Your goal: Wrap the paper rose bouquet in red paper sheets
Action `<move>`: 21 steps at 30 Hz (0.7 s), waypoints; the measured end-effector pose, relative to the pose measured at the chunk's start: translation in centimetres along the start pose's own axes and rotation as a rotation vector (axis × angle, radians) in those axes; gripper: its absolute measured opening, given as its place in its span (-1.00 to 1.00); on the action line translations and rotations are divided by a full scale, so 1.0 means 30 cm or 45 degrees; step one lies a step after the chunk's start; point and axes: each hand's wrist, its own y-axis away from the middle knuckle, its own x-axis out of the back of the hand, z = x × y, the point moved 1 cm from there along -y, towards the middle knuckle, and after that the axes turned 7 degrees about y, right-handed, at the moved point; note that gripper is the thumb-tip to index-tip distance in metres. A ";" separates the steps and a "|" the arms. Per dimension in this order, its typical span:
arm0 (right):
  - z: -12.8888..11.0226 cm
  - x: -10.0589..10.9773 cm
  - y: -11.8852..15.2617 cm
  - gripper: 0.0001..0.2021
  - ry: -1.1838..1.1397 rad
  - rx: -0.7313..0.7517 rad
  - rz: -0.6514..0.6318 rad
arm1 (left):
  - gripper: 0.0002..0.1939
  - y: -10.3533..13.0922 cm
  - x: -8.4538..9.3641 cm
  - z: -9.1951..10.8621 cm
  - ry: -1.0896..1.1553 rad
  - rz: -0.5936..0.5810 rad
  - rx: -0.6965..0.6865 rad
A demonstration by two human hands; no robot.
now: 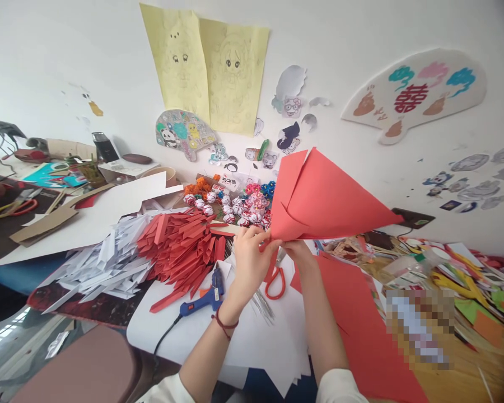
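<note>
A large sheet of red paper [327, 196], folded over at its left side, is held up in front of me above the table. My left hand [252, 254] pinches its lower left corner between thumb and fingers. Close beside it, my right hand [299, 252] grips the lower edge, its fingers partly hidden behind the paper. Below my hands lie red-handled scissors [276, 284] and a bunch of thin wires [262, 308] on white paper [218, 341]. To the left of these rests a blue glue gun [204, 299] with its cord trailing off the table edge.
Heaps of red paper strips [185, 246] and white paper strips [113, 257] lie at the left. Paper flowers [239, 207] stand by the wall. More red paper [369, 330] is spread at the right, beside colourful scraps [466, 285]. A brown stool [84, 369] sits at the lower left.
</note>
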 end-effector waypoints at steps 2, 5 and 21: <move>-0.016 0.013 -0.008 -0.80 -0.020 0.005 -0.022 | -0.91 -0.020 0.010 0.004 0.065 -0.045 -0.031; -0.069 0.027 -0.014 -0.79 -0.023 0.036 -0.032 | -0.92 -0.047 0.016 0.009 0.115 -0.047 -0.042; -0.190 0.115 -0.005 -0.63 0.456 0.253 0.435 | -0.67 -0.214 -0.177 -0.035 1.154 -0.512 0.292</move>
